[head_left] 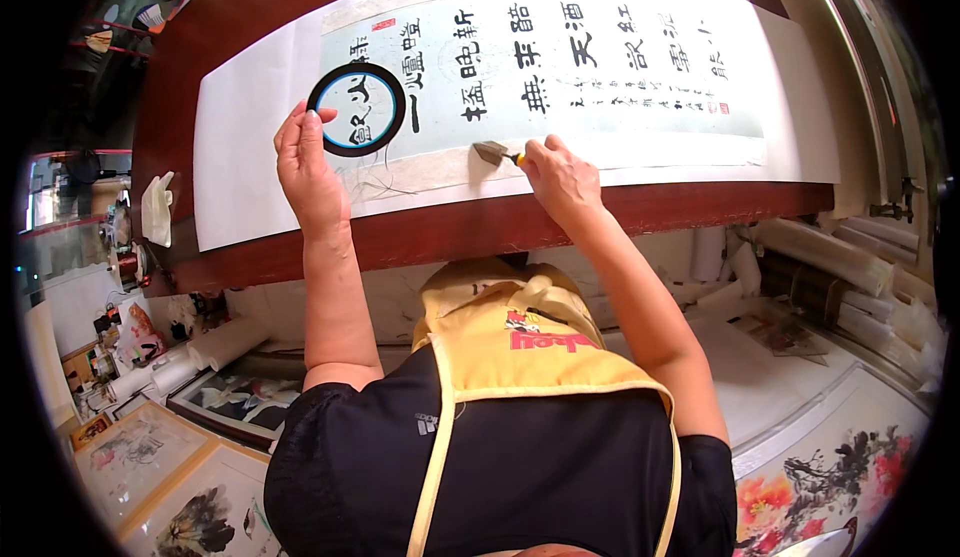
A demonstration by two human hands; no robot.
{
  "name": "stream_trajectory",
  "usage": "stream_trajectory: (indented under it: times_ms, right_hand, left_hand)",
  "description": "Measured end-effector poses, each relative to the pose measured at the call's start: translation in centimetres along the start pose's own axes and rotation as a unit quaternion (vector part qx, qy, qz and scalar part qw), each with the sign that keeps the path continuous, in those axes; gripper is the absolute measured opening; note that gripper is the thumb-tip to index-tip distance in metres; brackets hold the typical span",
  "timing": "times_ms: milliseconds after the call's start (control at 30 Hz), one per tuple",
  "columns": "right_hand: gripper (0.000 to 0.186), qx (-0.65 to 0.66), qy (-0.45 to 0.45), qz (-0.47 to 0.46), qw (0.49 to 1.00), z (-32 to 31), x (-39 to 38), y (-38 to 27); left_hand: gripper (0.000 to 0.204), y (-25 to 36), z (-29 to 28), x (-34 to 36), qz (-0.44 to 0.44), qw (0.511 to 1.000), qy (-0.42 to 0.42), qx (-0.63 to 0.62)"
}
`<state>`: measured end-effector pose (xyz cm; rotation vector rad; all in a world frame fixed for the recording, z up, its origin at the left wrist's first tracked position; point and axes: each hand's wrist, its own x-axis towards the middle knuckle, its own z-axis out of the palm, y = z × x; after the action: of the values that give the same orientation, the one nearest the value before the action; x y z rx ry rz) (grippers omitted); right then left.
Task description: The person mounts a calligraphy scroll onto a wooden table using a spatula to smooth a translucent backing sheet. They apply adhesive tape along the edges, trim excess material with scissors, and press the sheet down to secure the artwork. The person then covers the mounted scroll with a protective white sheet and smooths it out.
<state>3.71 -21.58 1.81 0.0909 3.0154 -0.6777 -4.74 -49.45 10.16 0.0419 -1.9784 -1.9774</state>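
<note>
My left hand (308, 167) grips the left edge of a black ring with a blue inner rim (397, 107), held over the calligraphy sheet. Ink characters show through its middle; whether it is a tape roll or a magnifier I cannot tell. Below the ring, a few thin dark strands (388, 169) trail over the paper. My right hand (565, 179) is closed round the yellow handle of a small trowel (490, 152), its pointed metal blade at the sheet's near pale border. The calligraphy sheet (440, 152) lies flat, with columns of black characters and red seals.
White backing paper (250, 182) lies beneath the sheet on a dark red table (400, 253). A small whitish object (157, 209) rests by the table's left end. Paper rolls (825, 252) stand low at right. Framed paintings (140, 457) lie below left, and a flower painting (830, 467) below right.
</note>
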Motion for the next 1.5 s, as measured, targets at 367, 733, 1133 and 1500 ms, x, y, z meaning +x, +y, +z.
stream_trajectory:
  times_ms: [367, 733, 1133, 1500]
  right_hand:
    - [0.013, 0.004, 0.141, 0.14, 0.98, -8.9, -5.4, 14.0]
    - [0.015, -0.038, 0.152, 0.175, 0.972, -15.0, -6.2, 33.3]
    - [0.019, -0.043, 0.275, 0.139, 0.95, -21.0, -6.5, 52.1]
    - [0.074, 0.316, 0.124, -0.044, 0.94, -24.0, 0.0, 41.6]
  left_hand:
    - [0.028, -2.4, 1.6, 1.1, 0.007, 0.996, 0.062, 0.057]
    - [0.024, -1.3, 18.7, -7.4, -0.025, 0.999, 0.02, 0.007]
    - [0.017, 1.9, 29.2, -14.8, -0.065, 0.994, -0.019, -0.084]
    - [0.02, 10.3, 35.9, -13.0, 0.068, 0.975, -0.191, -0.095]
